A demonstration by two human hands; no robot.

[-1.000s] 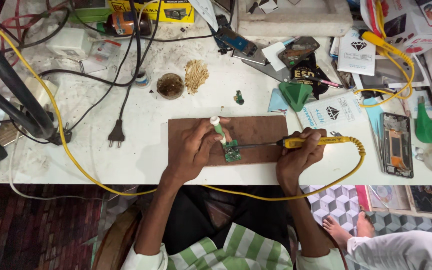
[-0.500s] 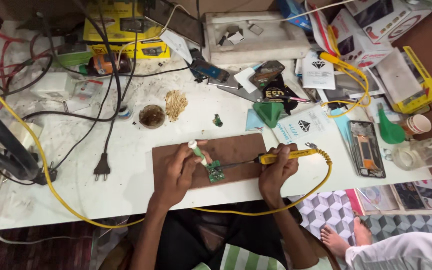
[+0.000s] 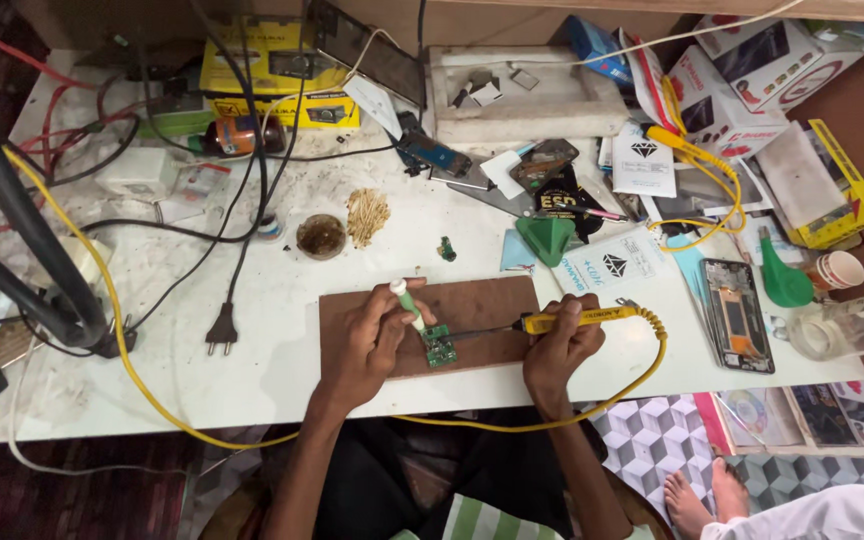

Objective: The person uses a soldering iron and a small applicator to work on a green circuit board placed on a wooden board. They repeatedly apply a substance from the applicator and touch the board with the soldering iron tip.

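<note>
A small green circuit board (image 3: 440, 345) lies on a brown wooden board (image 3: 482, 300) at the near edge of the white table. My left hand (image 3: 367, 345) grips a thin green-and-white tool (image 3: 409, 301), its tip down at the circuit board. My right hand (image 3: 557, 345) holds a yellow soldering iron (image 3: 592, 317) lying sideways, with its dark tip pointing left toward the circuit board. A yellow cable (image 3: 642, 375) loops from the iron back under the table edge.
A black plug (image 3: 220, 330) and cables lie left of the board. A round tin (image 3: 320, 236), brass wool (image 3: 367, 214), a green wedge (image 3: 549, 238), a phone frame (image 3: 737, 315), boxes and cards crowd the back and right. Another person's bare feet (image 3: 707, 495) show at lower right.
The camera view has shifted, so the table sits lower and more of the back shows. Both hands keep the same grips over the circuit board.
</note>
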